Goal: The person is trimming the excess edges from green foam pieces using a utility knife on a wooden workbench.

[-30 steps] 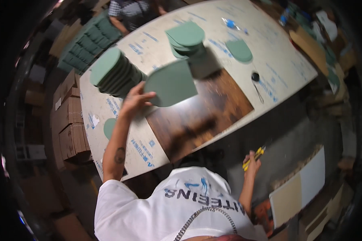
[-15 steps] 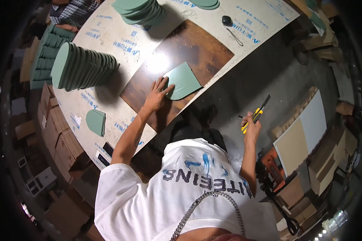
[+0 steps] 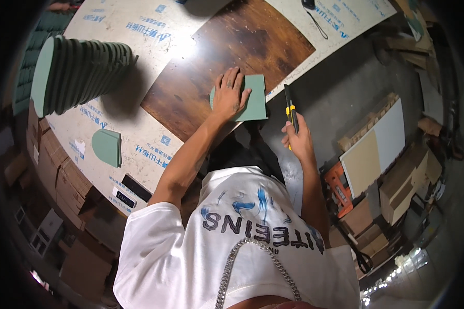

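Note:
My left hand point(image 3: 228, 95) lies flat, fingers stretched out, on a green sheet piece point(image 3: 255, 98) with a rounded left end and straight right edges. The piece rests on a dark brown wooden board point(image 3: 252, 44), its lower edge by the table's near edge. To the right, off the table's edge, my right hand point(image 3: 300, 138) is closed around a yellow and black utility knife point(image 3: 292, 112). Its dark blade points up and away from me, a short distance from the piece. The palm side of my left hand is hidden.
A tall stack of green rounded pieces point(image 3: 80, 77) stands on the white table point(image 3: 154, 62) at left. Nearer lie a small green pile point(image 3: 107, 148) and a black flat object point(image 3: 135, 188). A black object with a cord loop point(image 3: 317, 23) lies far right. Boards point(image 3: 374, 149) lean beyond my right arm.
The green piece has turned so its straight edge faces right, and my left hand has moved further onto it. My right hand has brought the knife left and up, closer to the table's edge.

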Demonstrator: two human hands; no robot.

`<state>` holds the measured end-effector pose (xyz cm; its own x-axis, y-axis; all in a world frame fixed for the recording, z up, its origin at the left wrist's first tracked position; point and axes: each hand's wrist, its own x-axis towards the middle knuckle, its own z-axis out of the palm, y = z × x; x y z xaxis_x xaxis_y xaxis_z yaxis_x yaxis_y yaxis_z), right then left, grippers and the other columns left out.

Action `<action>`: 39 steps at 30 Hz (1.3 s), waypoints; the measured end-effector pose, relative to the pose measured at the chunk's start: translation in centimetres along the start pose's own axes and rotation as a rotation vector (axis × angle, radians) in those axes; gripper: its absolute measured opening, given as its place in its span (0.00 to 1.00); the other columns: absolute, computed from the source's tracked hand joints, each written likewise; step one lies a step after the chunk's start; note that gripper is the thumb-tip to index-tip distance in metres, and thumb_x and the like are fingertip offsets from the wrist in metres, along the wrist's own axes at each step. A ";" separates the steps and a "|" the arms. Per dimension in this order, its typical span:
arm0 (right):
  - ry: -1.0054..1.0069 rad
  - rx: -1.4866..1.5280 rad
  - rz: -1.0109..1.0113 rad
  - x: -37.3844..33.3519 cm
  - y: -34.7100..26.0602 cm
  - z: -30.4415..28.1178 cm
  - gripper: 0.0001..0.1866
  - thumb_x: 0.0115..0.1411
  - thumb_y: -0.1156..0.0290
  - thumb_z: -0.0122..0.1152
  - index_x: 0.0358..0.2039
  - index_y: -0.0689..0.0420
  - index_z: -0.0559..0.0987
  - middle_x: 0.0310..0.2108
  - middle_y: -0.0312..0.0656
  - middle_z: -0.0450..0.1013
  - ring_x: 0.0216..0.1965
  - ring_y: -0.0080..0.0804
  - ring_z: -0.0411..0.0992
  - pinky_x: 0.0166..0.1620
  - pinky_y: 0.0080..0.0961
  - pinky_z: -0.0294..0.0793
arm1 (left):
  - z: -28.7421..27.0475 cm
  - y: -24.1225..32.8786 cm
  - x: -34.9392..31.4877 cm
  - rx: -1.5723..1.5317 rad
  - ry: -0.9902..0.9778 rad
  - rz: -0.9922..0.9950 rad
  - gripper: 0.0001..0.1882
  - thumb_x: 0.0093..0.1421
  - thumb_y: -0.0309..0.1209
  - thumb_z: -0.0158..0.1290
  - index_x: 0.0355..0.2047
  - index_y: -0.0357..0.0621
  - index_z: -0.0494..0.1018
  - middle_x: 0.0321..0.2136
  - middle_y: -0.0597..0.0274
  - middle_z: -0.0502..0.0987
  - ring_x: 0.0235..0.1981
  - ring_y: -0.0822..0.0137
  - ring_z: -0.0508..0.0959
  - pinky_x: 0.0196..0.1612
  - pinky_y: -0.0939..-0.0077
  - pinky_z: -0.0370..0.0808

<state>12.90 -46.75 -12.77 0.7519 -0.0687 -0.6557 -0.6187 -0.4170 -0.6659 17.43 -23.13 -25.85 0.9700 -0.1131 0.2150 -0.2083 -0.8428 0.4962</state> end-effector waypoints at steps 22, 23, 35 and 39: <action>-0.284 -0.517 0.326 -3.8 -1.1 3.2 0.20 0.66 0.67 0.48 0.54 0.67 0.66 0.44 0.66 0.75 0.49 0.66 0.73 0.53 0.54 0.71 | -0.4 1.8 -1.1 0.108 -0.159 -0.004 0.28 0.67 0.44 0.48 0.62 0.41 0.64 0.66 0.49 0.62 0.67 0.50 0.60 0.68 0.51 0.51; -0.283 -0.498 0.357 -4.0 -1.1 3.2 0.20 0.67 0.66 0.47 0.54 0.67 0.66 0.45 0.66 0.75 0.49 0.66 0.73 0.53 0.53 0.72 | -0.5 1.9 -1.1 0.109 -0.168 -0.006 0.28 0.67 0.44 0.48 0.62 0.41 0.64 0.66 0.49 0.62 0.67 0.50 0.60 0.68 0.51 0.51; -0.141 -0.634 0.130 -4.2 3.3 5.4 0.19 0.65 0.68 0.55 0.49 0.66 0.63 0.33 0.66 0.76 0.39 0.71 0.74 0.42 0.57 0.74 | -0.5 2.0 -0.6 0.099 -0.227 -0.026 0.27 0.68 0.44 0.46 0.61 0.40 0.64 0.66 0.47 0.60 0.69 0.49 0.58 0.70 0.51 0.50; -0.014 -0.540 0.119 -3.6 5.7 7.2 0.17 0.64 0.68 0.56 0.46 0.66 0.63 0.29 0.65 0.76 0.34 0.70 0.74 0.39 0.58 0.73 | -0.3 2.3 -0.6 0.097 -0.201 -0.011 0.26 0.68 0.43 0.47 0.59 0.39 0.65 0.66 0.46 0.61 0.68 0.48 0.60 0.69 0.50 0.52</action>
<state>5.04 -42.36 -16.75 0.6788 -0.1334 -0.7221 -0.4917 -0.8130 -0.3120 16.33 -24.86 -24.53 0.9796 -0.1981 0.0329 -0.1939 -0.8903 0.4119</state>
